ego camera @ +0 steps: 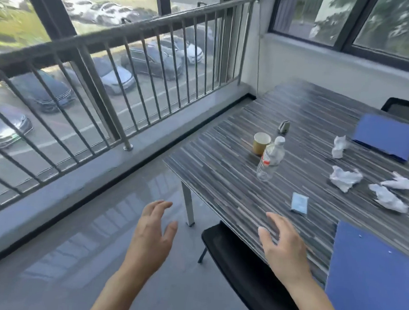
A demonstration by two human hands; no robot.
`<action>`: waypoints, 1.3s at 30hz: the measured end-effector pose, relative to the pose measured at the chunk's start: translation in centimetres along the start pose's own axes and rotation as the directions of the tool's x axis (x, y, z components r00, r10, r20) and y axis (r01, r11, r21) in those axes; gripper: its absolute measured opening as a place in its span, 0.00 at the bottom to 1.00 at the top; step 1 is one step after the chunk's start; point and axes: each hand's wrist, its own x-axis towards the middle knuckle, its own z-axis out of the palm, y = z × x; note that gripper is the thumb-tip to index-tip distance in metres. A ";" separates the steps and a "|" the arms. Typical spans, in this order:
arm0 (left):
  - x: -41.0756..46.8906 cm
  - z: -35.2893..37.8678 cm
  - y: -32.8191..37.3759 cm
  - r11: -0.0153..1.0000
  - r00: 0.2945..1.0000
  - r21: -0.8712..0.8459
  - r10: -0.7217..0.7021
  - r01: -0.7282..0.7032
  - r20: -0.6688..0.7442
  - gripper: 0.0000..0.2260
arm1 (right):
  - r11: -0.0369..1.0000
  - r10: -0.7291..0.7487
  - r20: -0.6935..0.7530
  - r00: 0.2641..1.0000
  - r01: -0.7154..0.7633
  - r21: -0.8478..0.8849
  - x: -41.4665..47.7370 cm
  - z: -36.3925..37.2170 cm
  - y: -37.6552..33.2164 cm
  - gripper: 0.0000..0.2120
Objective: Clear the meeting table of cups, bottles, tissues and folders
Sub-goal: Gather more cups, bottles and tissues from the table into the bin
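At the table's near-left corner, both hands spread open and empty: left hand off the edge, right hand over the near edge. Nothing cleared yet. Best start: grab the upright bottle by its body, without knocking the cup touching it. Count: one cup, one bottle, four tissues, two folders, one packet, possibly wipes.

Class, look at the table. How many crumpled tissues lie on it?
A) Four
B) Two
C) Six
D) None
A: four crumpled white tissues lie on the table, one near the far blue folder at and three nearer at and.
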 end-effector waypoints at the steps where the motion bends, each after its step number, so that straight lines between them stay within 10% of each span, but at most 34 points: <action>1: 1.8 -0.5 -0.5 1.000 1.000 0.000 0.017 -0.017 0.016 0.18 | 1.000 0.018 -0.019 1.000 -0.018 0.012 1.2 0.8 -0.7 0.21; 10: 18.8 0.2 -1.5 0.982 0.967 -0.004 0.188 -0.190 0.170 0.18 | 0.988 0.150 -0.282 0.948 -0.135 0.070 12.9 5.7 -3.3 0.18; 21: 38.6 4.2 3.2 0.898 0.815 -0.053 0.420 -0.437 0.398 0.20 | 0.924 0.379 -0.687 0.620 -0.301 0.238 25.2 5.8 -5.2 0.37; 27: 45.2 10.9 9.4 0.752 0.599 -0.112 0.597 -0.650 0.534 0.21 | 0.897 0.438 -0.629 0.642 -0.352 0.266 29.3 5.3 -5.5 0.39; 35: 52.3 23.7 14.2 0.442 0.212 -0.167 0.686 -0.881 0.696 0.26 | 0.816 0.566 -0.685 0.459 -0.432 0.385 33.8 6.5 -5.2 0.31; 39: 55.2 29.4 15.3 0.238 0.021 -0.159 0.613 -0.958 0.790 0.31 | 0.774 0.588 -0.772 0.241 -0.447 0.449 36.5 8.0 -4.5 0.26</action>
